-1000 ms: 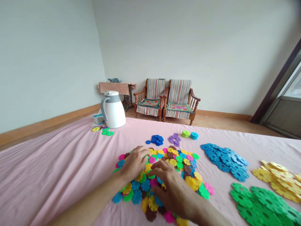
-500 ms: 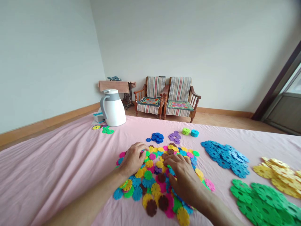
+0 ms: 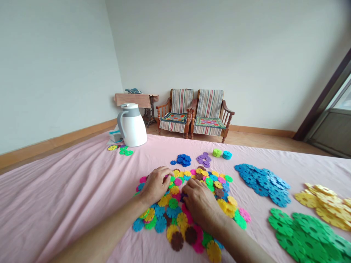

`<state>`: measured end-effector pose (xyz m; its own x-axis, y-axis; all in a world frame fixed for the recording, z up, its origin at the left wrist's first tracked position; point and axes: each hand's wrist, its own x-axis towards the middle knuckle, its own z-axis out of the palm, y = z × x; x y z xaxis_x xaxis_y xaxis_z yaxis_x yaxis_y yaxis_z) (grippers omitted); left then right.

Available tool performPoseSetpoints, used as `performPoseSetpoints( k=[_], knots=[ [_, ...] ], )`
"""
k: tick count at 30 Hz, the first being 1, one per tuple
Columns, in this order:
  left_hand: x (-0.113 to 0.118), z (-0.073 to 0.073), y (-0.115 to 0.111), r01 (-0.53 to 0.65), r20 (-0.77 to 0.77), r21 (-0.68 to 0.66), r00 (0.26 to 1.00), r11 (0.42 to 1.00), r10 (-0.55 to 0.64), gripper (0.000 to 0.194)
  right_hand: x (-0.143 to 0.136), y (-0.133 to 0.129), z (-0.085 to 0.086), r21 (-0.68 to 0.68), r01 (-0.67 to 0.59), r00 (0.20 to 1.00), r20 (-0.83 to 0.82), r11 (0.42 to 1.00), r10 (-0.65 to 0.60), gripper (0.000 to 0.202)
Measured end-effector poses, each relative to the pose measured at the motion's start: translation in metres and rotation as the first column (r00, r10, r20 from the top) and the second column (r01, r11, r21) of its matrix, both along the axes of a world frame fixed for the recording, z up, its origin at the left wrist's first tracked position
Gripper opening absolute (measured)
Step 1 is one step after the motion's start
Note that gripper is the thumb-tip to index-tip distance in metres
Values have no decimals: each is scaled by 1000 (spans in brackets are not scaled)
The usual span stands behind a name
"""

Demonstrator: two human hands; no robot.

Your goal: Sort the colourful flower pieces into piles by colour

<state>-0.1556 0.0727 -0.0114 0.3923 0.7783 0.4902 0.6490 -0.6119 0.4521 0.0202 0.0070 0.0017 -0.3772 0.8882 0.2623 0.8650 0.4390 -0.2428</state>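
Observation:
Notched plastic discs [image 3: 172, 203] in mixed colours lie in a loose heap on the pink cloth in front of me. My left hand [image 3: 157, 185] rests at the heap's left side, fingers curled and thumb close to them; what they hold, if anything, is hidden. Over the middle of the heap, my right hand [image 3: 202, 204] points its bent fingers down among the discs. Its fingertips are at a dark purple disc [image 3: 183, 197], mostly covered by the hand. I cannot tell whether that disc is gripped.
Beyond the heap are small dark blue [image 3: 183, 160] and purple disc piles [image 3: 203, 159], plus lime [image 3: 216, 152] and turquoise stacks [image 3: 227, 155]. Larger blue [image 3: 263, 182], yellow [image 3: 325, 202] and green piles [image 3: 307, 233] lie right. A white jug [image 3: 134, 128] stands far left. Two chairs [image 3: 210, 109] are behind.
My right hand has moved left across the heap and its fingers have curled in, uncovering yellow, brown and green discs on the right. My left hand has stayed about where it was.

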Motion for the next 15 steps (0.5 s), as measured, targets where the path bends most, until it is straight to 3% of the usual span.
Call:
performPoseSetpoints(
  k=[4,8,11,15],
  knots=[
    [0,-1,1,3,4,5,1000,1000,-3,22,0,-2,-4,58,15,997,77,998,-20,15],
    [0,-2,1,5,11,6,1000,1000,-5,21,8,-3,-3,38,75,995,-70,996,-73,19],
    [-1,-3,2,4,5,1,1000,1000,-4,20,14,-1,0,21,9,985,-172,1000,-5,20],
    [-1,-4,2,0,2,2,1000,1000,0,21,14,3,-1,-41,-42,989,-142,998,36,13]
  ],
)
